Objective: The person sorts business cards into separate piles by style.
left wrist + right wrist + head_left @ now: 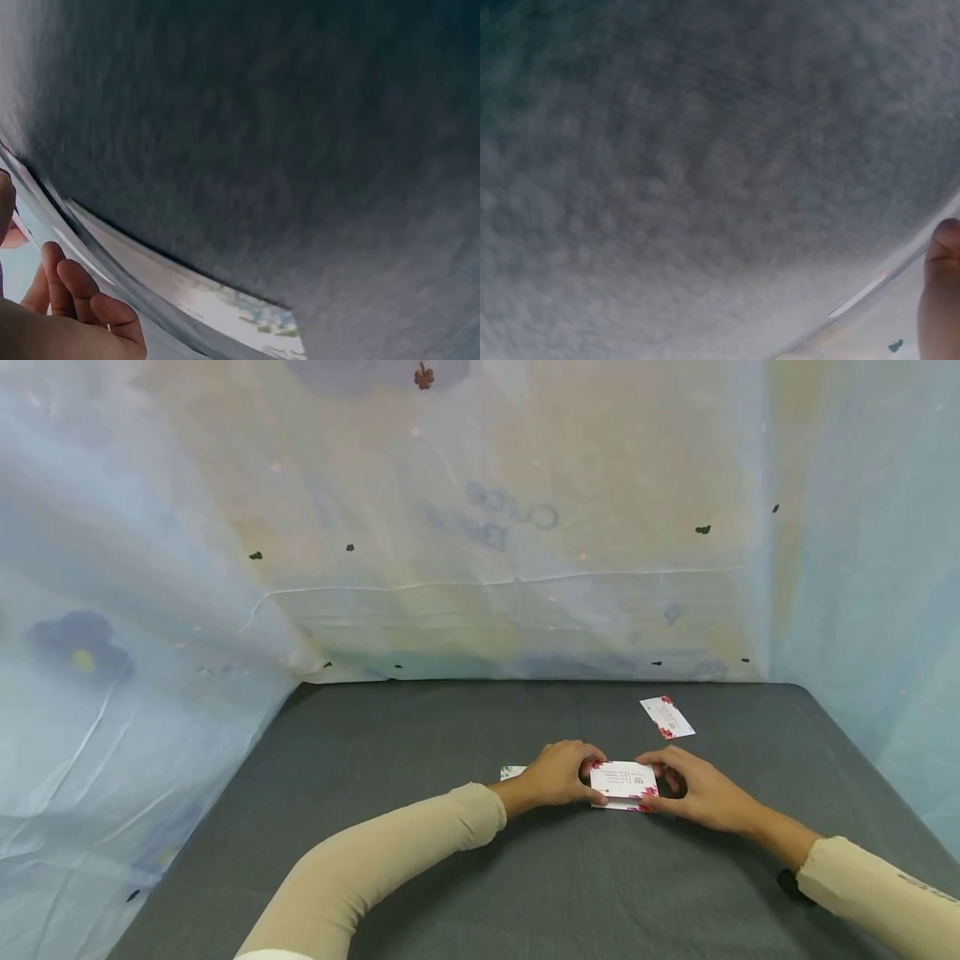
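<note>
Both hands hold a small stack of white cards (622, 779) with red flowers and printed text, between them in the head view. Thumb and fingers of my left hand (558, 774) grip its left end. At the right end, my right hand (708, 789) pinches it, thumb on the near corner. Below the top card's near edge shows another white, red-flowered edge. The left wrist view catches the curled fingers of my left hand (82, 315); the stack is mostly hidden there. Only part of my right hand (941, 300) shows in the right wrist view.
A single red-flowered card (667, 717) lies farther back, to the right, on the dark grey table (420, 735). Partly behind the left wrist lies a card with green leaves (512, 772). Patterned curtains (487, 610) hang behind and beside the table.
</note>
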Demonstrator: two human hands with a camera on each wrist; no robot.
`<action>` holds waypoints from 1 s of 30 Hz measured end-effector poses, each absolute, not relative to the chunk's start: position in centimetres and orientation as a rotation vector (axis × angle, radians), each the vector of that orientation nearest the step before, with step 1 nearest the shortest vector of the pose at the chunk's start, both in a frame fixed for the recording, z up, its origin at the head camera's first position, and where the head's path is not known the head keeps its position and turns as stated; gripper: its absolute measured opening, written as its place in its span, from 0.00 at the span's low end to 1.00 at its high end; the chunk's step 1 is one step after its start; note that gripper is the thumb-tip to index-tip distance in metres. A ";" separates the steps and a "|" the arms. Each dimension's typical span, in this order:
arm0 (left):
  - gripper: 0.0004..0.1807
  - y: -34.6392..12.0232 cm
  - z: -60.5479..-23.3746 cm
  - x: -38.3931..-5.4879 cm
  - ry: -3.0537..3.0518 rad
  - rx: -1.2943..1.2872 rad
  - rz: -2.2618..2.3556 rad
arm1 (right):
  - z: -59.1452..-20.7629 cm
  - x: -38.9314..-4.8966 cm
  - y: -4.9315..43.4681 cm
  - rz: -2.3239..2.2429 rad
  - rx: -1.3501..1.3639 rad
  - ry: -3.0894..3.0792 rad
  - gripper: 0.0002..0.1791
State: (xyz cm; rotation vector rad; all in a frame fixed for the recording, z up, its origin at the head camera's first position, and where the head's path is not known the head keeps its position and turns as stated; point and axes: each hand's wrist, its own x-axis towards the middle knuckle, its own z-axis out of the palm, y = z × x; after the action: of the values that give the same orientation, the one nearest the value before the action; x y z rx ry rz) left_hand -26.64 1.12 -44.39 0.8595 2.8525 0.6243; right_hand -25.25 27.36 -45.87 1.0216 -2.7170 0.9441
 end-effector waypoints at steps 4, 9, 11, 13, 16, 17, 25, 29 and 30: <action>0.34 0.9 -44.6 -25.8 2.864 0.866 0.631 | -46.1 -24.9 27.3 0.921 1.030 -2.736 0.27; 0.35 0.8 -45.0 -25.3 2.842 0.883 0.648 | -46.3 -24.6 27.6 0.893 1.025 -2.787 0.26; 0.35 0.6 -45.1 -25.2 2.847 0.892 0.649 | -46.3 -24.6 27.6 0.898 1.022 -2.796 0.26; 0.34 0.5 -45.2 -25.2 2.853 0.898 0.651 | -46.4 -24.5 27.6 0.902 1.021 -2.799 0.26; 0.34 0.3 -45.4 -25.1 2.865 0.884 0.640 | -46.5 -24.5 27.5 0.920 1.016 -2.803 0.26; 0.34 0.2 -45.5 -25.0 2.868 0.873 0.636 | -46.5 -24.5 27.4 0.925 1.015 -2.806 0.26; 0.33 -0.2 -45.5 -24.7 2.892 0.828 0.612 | -46.7 -24.5 27.2 0.944 1.013 -2.813 0.25; 0.33 -0.3 -45.6 -24.7 2.900 0.835 0.592 | -46.7 -24.5 27.0 0.939 1.010 -2.821 0.25; 0.33 -0.4 -45.6 -24.8 2.898 0.834 0.591 | -46.7 -24.5 27.0 0.935 1.008 -2.825 0.25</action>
State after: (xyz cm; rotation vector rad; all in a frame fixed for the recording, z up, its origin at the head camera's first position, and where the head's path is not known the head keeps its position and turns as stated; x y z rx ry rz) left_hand -24.76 -0.35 -45.61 0.8339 2.8984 0.5909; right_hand -24.51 27.02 -46.73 1.0081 -2.8248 0.9351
